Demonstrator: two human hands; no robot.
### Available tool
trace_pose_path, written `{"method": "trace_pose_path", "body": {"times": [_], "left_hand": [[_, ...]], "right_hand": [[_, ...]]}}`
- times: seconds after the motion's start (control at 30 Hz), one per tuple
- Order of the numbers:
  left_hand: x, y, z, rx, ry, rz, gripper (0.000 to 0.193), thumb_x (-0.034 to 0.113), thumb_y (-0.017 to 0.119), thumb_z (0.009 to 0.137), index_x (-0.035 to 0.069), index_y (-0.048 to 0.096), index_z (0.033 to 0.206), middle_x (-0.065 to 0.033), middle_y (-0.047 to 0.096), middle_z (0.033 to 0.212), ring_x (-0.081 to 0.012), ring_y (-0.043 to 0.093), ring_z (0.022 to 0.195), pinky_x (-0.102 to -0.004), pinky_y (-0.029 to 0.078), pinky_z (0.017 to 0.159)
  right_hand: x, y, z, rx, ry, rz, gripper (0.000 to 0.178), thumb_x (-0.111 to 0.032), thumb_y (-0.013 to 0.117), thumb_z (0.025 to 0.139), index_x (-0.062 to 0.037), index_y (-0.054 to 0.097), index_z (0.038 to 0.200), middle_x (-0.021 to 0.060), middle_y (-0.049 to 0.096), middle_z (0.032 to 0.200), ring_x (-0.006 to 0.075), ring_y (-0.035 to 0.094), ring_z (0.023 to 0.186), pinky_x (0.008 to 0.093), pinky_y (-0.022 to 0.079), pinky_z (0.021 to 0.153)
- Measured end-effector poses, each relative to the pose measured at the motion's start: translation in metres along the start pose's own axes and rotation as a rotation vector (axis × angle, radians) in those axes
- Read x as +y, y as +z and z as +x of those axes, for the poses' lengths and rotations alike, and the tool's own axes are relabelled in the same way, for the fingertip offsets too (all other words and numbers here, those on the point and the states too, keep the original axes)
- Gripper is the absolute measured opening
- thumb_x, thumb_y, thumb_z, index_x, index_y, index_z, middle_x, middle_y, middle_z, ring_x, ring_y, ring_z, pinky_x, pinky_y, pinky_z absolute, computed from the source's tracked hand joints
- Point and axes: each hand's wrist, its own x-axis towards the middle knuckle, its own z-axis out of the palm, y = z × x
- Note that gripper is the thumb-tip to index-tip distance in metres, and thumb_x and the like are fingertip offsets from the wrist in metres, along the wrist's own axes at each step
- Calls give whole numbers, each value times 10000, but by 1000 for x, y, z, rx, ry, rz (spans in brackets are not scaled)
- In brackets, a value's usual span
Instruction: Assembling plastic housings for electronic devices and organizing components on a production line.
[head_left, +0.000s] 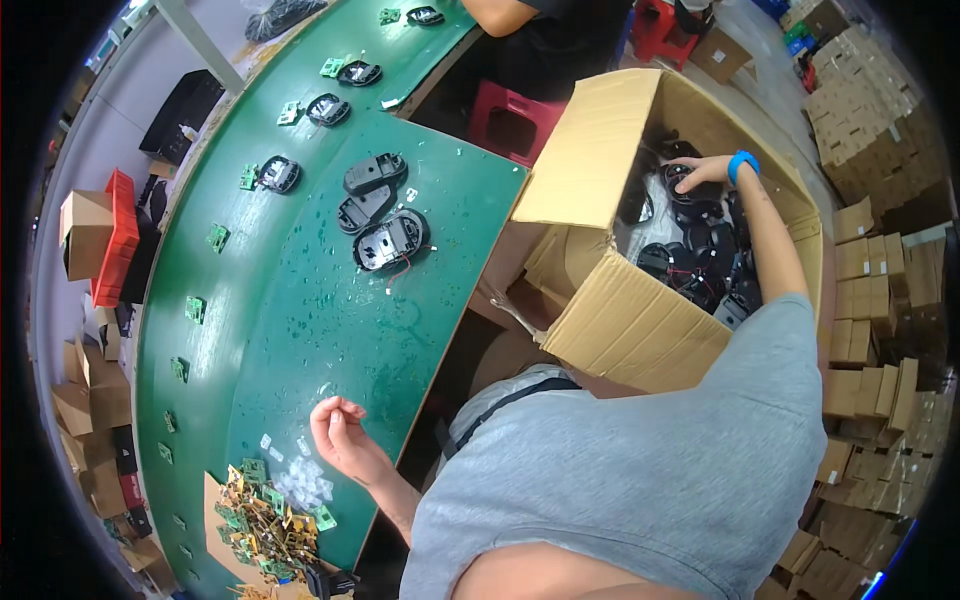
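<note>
My right hand (pixel 704 174), with a blue band at the wrist, reaches into a large open cardboard box (pixel 640 320) on the right. Its fingers curl round a black computer mouse shell (pixel 690 190) on top of a pile of similar black shells (pixel 700 255), some with thin red wires. My left hand (pixel 340 435) hovers over the green table's near edge, fingers bent inward; anything inside them is hidden. Ahead of it on the table lie two black mouse top covers (pixel 375 172), (pixel 366 209) and an opened mouse base (pixel 390 240) with a red wire.
A heap of green and tan circuit boards (pixel 265 525) and small clear plastic pieces (pixel 303 484) lie at the table's near left. Along the green conveyor belt (pixel 165 350) sit boards and mouse parts. A red stool (pixel 515 120) and another person's arm (pixel 500 15) appear beyond.
</note>
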Motion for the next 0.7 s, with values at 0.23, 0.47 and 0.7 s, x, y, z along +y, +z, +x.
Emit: {"method": "trace_pose_path", "body": {"times": [0.23,0.47,0.7], "left_hand": [[1,-4,5,10,30,-54,193,74,509,994,36,648,1122,-64,621,877,-124,548,750,-224,441,708],[-2,-16,3,11,-19,-101,202,42,467,980,33,637,1090,-71,614,883,-128,544,769,-230,451,722],[5,-17,8,95,5,-51,183,50,504,953,19,651,1059,-73,622,857,-138,561,753,-248,471,704]], "right_hand": [[8,4,-5,174,-187,-209,703,-208,848,721,-105,572,1359,96,638,1241,226,595,1043,342,498,893],[0,35,-52,339,-208,-177,563,-193,859,714,-61,646,1218,65,694,1059,173,617,915,291,495,890],[-34,48,-96,715,-564,195,478,-110,807,755,-9,642,1192,70,706,1062,167,644,920,281,509,887]]}}
